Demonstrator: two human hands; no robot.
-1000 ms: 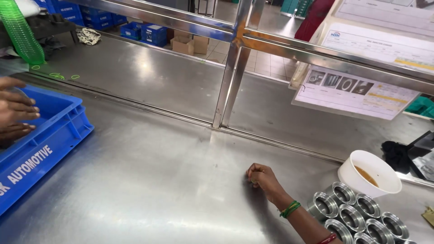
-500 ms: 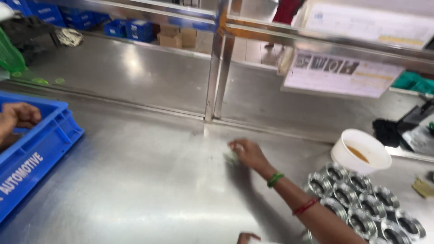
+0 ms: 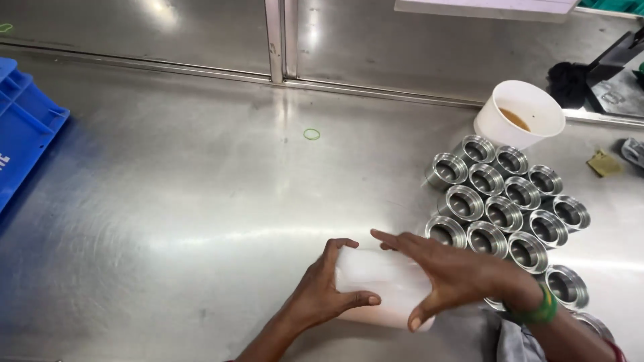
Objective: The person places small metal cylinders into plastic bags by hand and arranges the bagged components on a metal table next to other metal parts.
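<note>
A white paper cup [image 3: 520, 114] stands at the back right of the brushed steel worktable [image 3: 174, 201], with a little brown liquid in its bottom. At the left edge, a corner of a blue plastic crate [image 3: 23, 141] shows; its contents are out of view. Just in front of the cup, a cluster of short, hollow machined steel rings [image 3: 503, 211] stands packed side by side, open ends up, each one empty.

Half a second ago only the right hand reached over the bare table, by the spot where a small green rubber band [image 3: 311, 134] lies now; since then the view has tipped down and both hands have come together near the front edge on a translucent white plastic bag [image 3: 379, 278] not seen earlier.

The bag lies flat on the table, just left of the rings. The left hand [image 3: 325, 291] clamps its left end, thumb under the near edge and fingers curled over the far edge. The right hand [image 3: 453, 275], with a green bangle at the wrist, presses on top with fingers spread, thumb at the near edge.
</note>
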